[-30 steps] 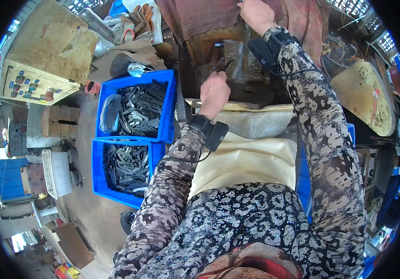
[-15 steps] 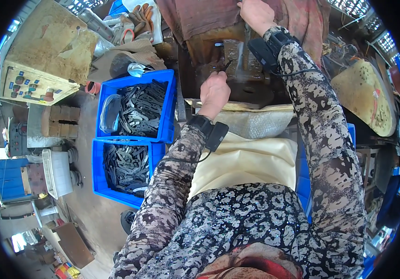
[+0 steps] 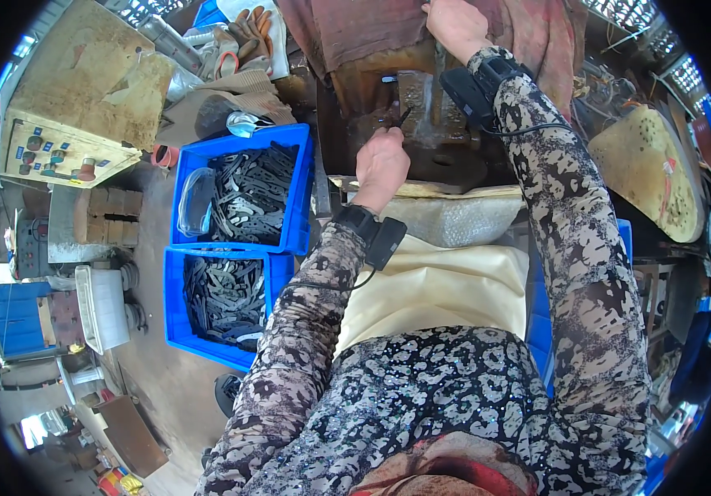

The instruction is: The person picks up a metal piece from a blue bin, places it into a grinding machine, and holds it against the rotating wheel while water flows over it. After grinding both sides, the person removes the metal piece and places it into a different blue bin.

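In the head view, a slim dark piece (image 3: 406, 115) is pointing away from the person and slightly to the right, its long axis running obliquely up from the knuckles of the left hand (image 3: 383, 165). It is looking nearly black and narrow, with only its far end showing; the rest is hiding inside the fist, so its full shape cannot be told. It is sitting above the wet brown work bay (image 3: 446, 171), just left of a whitish streak (image 3: 428, 97). The left hand is closing its curled fingers firmly around the piece. The right hand (image 3: 459, 31) is lying well apart from it, near the upper edge and in front of a reddish-brown cloth (image 3: 372, 35); its fingers are bending, but the edge is cutting off what they may be touching, so whether it is gripping anything cannot be told. Left of the work bay, an upper blue bin (image 3: 305, 190) and a lower blue bin (image 3: 174, 298) are holding heaps of dark, flat, elongated parts (image 3: 248, 202).
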`<state>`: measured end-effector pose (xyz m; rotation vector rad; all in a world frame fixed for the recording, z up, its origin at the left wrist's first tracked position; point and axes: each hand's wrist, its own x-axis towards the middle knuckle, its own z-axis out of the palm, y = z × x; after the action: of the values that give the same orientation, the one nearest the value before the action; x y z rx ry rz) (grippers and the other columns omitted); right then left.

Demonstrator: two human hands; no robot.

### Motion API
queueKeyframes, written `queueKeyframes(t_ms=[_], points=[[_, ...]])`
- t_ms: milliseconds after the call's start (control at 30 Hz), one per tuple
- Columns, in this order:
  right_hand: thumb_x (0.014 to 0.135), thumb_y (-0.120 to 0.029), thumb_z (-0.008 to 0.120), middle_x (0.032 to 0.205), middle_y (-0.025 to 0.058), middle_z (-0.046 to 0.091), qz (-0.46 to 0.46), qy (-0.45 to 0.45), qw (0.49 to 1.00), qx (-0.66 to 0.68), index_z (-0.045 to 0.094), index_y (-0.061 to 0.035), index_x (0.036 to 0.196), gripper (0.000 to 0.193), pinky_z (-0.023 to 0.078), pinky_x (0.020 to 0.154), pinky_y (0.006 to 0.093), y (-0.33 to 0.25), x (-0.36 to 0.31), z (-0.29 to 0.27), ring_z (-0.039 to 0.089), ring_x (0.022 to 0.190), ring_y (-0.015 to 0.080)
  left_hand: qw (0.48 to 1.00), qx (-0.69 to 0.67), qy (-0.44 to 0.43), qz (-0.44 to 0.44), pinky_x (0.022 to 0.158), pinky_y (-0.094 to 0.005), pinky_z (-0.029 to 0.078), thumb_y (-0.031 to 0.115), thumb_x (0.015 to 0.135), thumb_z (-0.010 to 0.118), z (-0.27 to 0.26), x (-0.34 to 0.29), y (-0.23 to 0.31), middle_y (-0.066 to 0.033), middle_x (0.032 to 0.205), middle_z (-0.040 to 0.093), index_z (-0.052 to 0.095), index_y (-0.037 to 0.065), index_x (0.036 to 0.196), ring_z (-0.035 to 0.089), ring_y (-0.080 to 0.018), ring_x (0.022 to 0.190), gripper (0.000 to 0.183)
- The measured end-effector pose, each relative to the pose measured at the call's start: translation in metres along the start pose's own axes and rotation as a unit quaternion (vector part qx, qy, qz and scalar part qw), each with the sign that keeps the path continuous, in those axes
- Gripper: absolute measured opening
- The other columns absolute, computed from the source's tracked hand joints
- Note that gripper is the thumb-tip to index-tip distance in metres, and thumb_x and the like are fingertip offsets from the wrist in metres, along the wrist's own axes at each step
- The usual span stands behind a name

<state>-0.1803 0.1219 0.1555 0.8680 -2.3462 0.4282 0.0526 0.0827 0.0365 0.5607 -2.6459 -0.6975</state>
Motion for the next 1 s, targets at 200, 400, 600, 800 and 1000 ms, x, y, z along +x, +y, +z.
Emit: queueKeyframes(t_ms=[200, 400, 600, 800, 1000], points=[[0.086, -0.023, 0.055, 0.076, 0.0178, 0.065, 0.002, 0.001, 1.000, 0.007, 0.063, -0.0053, 0.079, 0.021, 0.049, 0.066, 0.0488, 0.008, 0.000, 0.008, 0.064, 0.076, 0.0369, 1.000, -0.003, 0.001, 0.008, 0.077, -0.0414, 0.050, 0.004, 0.078, 0.051, 0.002, -0.001, 0.004, -0.0133, 0.094, 0.063, 0.065, 0.009, 0.089, 0.061, -0.0336, 0.090, 0.019], [0.087, -0.024, 0.054, 0.077, 0.0181, 0.066, 0.000, -0.006, 1.000, 0.006, 0.064, -0.0047, 0.079, 0.023, 0.050, 0.066, 0.0487, 0.004, -0.001, 0.007, 0.065, 0.077, 0.0371, 1.000, 0.002, -0.004, 0.001, 0.077, -0.0415, 0.050, 0.004, 0.078, 0.051, -0.002, -0.001, 0.002, -0.0133, 0.094, 0.063, 0.065, 0.009, 0.090, 0.061, -0.0335, 0.090, 0.018], [0.088, -0.024, 0.054, 0.078, 0.0185, 0.066, 0.011, -0.010, 1.000, 0.021, 0.064, -0.0044, 0.080, 0.023, 0.050, 0.067, 0.0486, 0.003, -0.001, -0.006, 0.065, 0.078, 0.0372, 1.000, -0.001, -0.004, 0.009, 0.077, -0.0415, 0.050, 0.004, 0.079, 0.051, 0.001, 0.001, 0.004, -0.0133, 0.093, 0.063, 0.065, 0.009, 0.089, 0.062, -0.0337, 0.090, 0.018], [0.088, -0.024, 0.053, 0.080, 0.0192, 0.066, 0.036, -0.065, 0.997, 0.037, 0.065, -0.0040, 0.082, 0.024, 0.050, 0.068, 0.0486, -0.015, -0.003, -0.044, 0.065, 0.079, 0.0372, 1.000, 0.000, -0.003, -0.001, 0.077, -0.0413, 0.050, 0.004, 0.078, 0.051, -0.002, -0.001, 0.000, -0.0134, 0.093, 0.063, 0.064, 0.009, 0.089, 0.062, -0.0339, 0.090, 0.018], [0.088, -0.024, 0.053, 0.081, 0.0199, 0.066, 0.032, -0.057, 0.997, 0.036, 0.066, -0.0039, 0.081, 0.024, 0.050, 0.068, 0.0490, -0.011, -0.002, -0.044, 0.065, 0.080, 0.0374, 1.000, -0.004, -0.001, 0.003, 0.077, -0.0412, 0.050, 0.003, 0.078, 0.051, -0.001, -0.001, 0.003, -0.0136, 0.093, 0.062, 0.064, 0.010, 0.090, 0.061, -0.0343, 0.090, 0.019]])
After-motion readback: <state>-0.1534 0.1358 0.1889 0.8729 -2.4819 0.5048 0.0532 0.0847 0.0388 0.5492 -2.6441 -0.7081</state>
